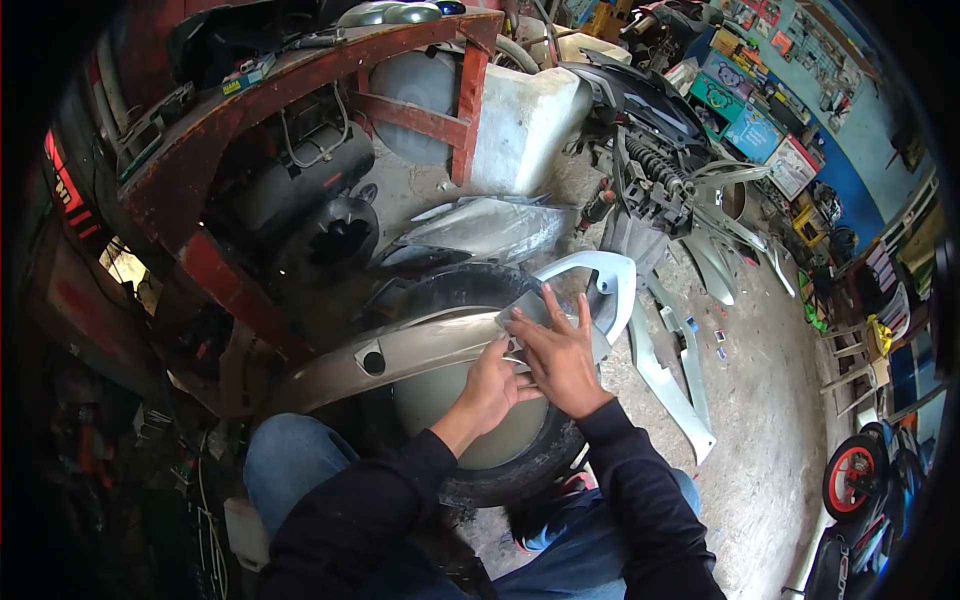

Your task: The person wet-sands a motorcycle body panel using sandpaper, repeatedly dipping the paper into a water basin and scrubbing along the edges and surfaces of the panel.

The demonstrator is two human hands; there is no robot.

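Note:
A long, silvery-beige motorcycle body panel [420, 345] lies slanted above a tyre-rimmed basin [500, 490] holding cloudy water [440, 415]. My left hand [487, 388] grips the panel's lower edge near its right end, with the thumb on top. Over that same end is my right hand [562, 358], its fingers partly spread against a small grey sheet [520, 311] that looks like sandpaper. The sheet rests on the panel's surface. Behind my right hand, a white curved grab-rail-like part [610, 275] shows; whether it touches the panel I cannot tell.
Another silver panel [490, 232] lies beyond the basin. Long pale trim pieces [665, 385] are on the concrete floor at right. A red wooden bench [300, 65] stands at upper left over a dark tank [310, 165]. A partly stripped motorcycle [650, 165] is at the back.

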